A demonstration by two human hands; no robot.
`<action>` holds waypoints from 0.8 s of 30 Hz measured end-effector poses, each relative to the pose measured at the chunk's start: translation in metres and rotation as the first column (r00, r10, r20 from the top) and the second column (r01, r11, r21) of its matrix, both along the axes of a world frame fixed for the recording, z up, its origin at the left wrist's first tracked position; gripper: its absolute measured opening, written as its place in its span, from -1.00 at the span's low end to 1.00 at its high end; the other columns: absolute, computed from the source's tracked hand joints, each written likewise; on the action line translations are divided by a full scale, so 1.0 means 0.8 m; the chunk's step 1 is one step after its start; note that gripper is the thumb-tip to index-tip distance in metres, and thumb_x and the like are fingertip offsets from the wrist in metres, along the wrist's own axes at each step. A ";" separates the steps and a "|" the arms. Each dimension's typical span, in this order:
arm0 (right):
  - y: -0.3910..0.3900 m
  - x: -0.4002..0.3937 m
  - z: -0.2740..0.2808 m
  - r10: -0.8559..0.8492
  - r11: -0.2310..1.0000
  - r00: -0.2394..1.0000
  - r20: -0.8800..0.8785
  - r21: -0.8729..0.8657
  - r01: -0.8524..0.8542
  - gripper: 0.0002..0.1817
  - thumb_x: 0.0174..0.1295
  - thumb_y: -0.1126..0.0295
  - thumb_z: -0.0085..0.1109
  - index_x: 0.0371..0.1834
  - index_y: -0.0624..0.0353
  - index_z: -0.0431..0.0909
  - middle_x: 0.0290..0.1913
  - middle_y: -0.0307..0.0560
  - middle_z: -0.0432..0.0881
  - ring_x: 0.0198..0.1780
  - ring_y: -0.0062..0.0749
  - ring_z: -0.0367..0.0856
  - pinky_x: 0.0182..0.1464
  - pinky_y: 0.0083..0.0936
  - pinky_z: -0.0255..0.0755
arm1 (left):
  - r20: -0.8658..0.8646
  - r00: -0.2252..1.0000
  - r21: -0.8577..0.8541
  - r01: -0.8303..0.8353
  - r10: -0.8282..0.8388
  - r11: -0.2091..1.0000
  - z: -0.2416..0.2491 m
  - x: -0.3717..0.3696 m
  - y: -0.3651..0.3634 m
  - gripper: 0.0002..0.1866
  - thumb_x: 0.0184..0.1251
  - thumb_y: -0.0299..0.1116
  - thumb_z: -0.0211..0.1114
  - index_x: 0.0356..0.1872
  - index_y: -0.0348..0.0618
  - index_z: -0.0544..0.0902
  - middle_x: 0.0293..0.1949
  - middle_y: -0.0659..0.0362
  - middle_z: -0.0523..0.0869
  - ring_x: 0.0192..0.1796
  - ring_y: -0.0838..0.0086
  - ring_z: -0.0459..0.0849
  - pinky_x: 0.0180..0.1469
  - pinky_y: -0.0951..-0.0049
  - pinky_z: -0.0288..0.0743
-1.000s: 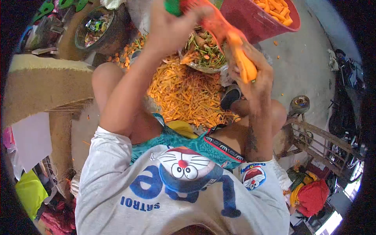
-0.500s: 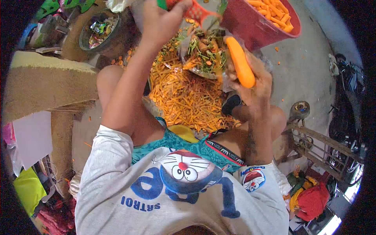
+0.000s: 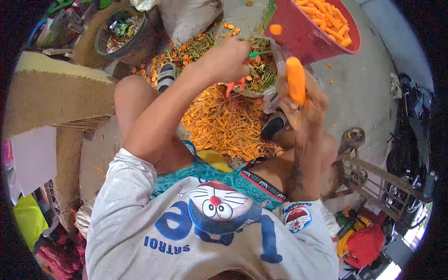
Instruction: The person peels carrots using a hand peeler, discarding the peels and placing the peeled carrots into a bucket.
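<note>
Above the floor (image 3: 361, 100): left hand (image 3: 228, 60) clenched round a red-and-green tool (image 3: 237, 86), firmly, I judge, for control.
Right hand (image 3: 309, 105): fingers grasping the carrot (image 3: 296, 79) low, leaving its tip exposed.
Red tub (image 3: 296, 44): carrots (image 3: 330, 19), likely set within reach.

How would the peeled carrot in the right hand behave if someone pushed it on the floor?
The peeled carrot would probably roll, since its sides look rounded. It is likely stiff, sticking out of the right hand without sagging. Its smooth surface may feel slippery.
</note>
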State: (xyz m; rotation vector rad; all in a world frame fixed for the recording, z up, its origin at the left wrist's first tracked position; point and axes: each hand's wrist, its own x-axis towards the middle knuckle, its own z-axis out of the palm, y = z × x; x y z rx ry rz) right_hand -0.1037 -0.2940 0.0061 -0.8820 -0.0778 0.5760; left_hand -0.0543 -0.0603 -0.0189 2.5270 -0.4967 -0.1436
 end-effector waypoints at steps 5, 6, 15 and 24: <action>0.015 0.008 0.001 -0.260 0.952 0.964 0.063 0.185 0.245 -0.42 0.56 0.17 0.16 0.36 0.49 0.39 -0.17 -0.13 0.55 -0.16 -0.53 0.48 -0.08 -0.58 0.44 | 0.056 0.997 -0.195 -0.035 0.046 0.980 0.019 -0.006 -0.001 -0.68 0.11 -0.47 0.29 -0.07 -0.37 0.62 -0.29 -0.27 0.75 -0.15 -0.22 0.75 -0.05 -0.04 0.62; 0.014 0.014 -0.005 -0.243 0.933 0.966 -0.091 0.249 0.258 -0.41 0.59 0.13 0.13 0.37 0.50 0.39 -0.19 -0.15 0.54 -0.16 -0.56 0.45 -0.09 -0.56 0.40 | 0.095 0.992 -0.201 -0.059 0.079 0.978 0.021 -0.006 -0.002 -0.67 0.11 -0.47 0.29 -0.07 -0.37 0.62 -0.28 -0.27 0.75 -0.14 -0.21 0.75 -0.04 -0.04 0.62; 0.018 -0.003 -0.035 -0.280 0.758 0.802 0.528 -0.391 0.522 -0.62 0.58 0.15 0.18 0.02 0.32 0.67 -0.31 -0.15 0.65 -0.36 -0.57 0.54 -0.39 -0.61 0.32 | 0.214 0.977 -0.224 0.074 -0.025 0.972 0.056 -0.046 -0.029 -0.60 -0.03 -0.46 0.29 -0.09 -0.38 0.59 -0.29 -0.29 0.70 -0.12 -0.29 0.68 -0.02 -0.13 0.59; 0.023 -0.005 -0.026 -0.355 0.811 0.623 0.697 -0.103 0.576 -0.47 0.43 -0.09 0.34 -0.19 0.29 0.69 -0.41 -0.26 0.62 -0.48 -0.73 0.45 -0.47 -0.67 0.24 | 0.016 0.999 0.034 -0.047 0.046 0.998 0.022 -0.010 0.001 -0.68 0.19 -0.37 0.37 -0.10 -0.39 0.64 -0.24 -0.29 0.75 -0.14 -0.23 0.76 -0.05 -0.07 0.64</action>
